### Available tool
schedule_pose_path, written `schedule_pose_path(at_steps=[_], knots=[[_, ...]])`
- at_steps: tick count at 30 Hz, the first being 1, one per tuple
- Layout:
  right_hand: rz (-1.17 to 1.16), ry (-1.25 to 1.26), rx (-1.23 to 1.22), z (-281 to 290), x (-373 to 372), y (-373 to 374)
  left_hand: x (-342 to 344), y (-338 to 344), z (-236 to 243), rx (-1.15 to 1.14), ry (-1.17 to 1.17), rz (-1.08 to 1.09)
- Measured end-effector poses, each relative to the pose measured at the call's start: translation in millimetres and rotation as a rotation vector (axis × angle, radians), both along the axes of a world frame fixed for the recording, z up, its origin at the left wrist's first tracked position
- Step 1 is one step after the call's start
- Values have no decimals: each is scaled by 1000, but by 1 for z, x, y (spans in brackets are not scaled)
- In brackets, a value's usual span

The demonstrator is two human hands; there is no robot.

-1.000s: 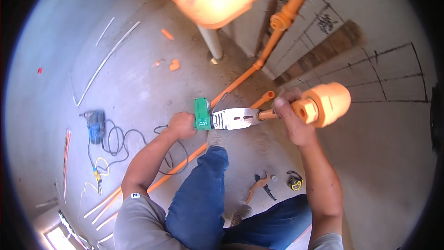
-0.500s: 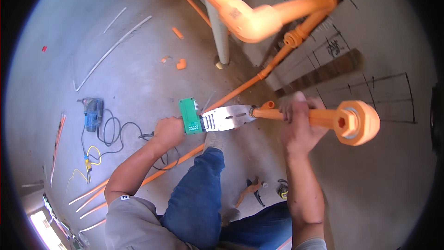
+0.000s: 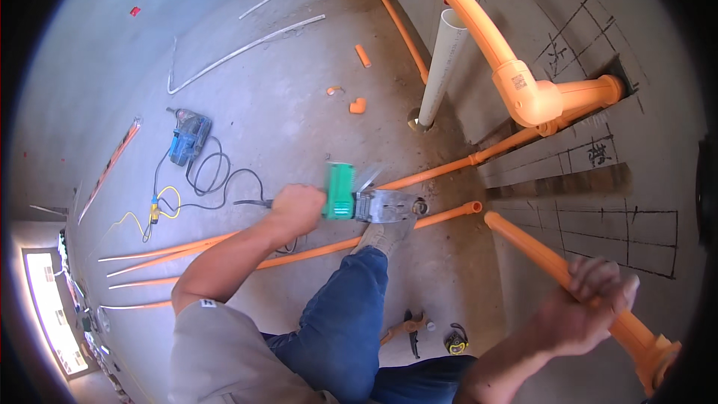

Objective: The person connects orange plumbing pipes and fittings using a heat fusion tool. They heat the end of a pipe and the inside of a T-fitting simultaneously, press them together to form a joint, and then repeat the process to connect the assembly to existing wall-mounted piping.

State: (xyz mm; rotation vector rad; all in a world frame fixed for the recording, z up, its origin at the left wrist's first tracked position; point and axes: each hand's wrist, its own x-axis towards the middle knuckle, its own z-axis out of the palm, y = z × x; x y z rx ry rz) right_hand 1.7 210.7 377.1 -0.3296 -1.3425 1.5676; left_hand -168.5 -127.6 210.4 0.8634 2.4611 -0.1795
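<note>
My left hand (image 3: 298, 208) is wrapped round the rear of a pipe fusion welder (image 3: 341, 191) with a green housing and a flat metal heating plate. A round heating die (image 3: 420, 206) sits at the plate's tip. My right hand (image 3: 594, 303), at the lower right, grips a short orange pipe (image 3: 527, 245) with a fitting (image 3: 658, 359) on its near end. The pipe's far end is apart from the die. Close by lies the open end of another orange pipe (image 3: 456, 213) on the floor, running beneath the welder. My left fingers are partly hidden.
A white upright pipe (image 3: 443, 67) and an orange wall pipe with an elbow (image 3: 532, 97) stand at the upper right. A blue power drill (image 3: 190, 138) and its cable lie left. Orange-handled cutters (image 3: 407, 325) and a tape measure (image 3: 455, 340) lie near my legs.
The orange pipe has come off the heating die, and my right hand has carried it down and to the right. The view has shifted; my left hand still holds the welder.
</note>
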Motion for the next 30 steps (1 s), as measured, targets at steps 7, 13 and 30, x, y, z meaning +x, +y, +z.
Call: schedule_pose_path(at_steps=[7,13,30], knots=[[101,-220,-52,-43,42,18,7,-79,-49,469,97,511],[226,-301,132,-85,46,28,-58,-83,-165,816,-1,1053],[-19,-1040,329,-111,8,77,-99,-46,-258,1050,-313,1521]])
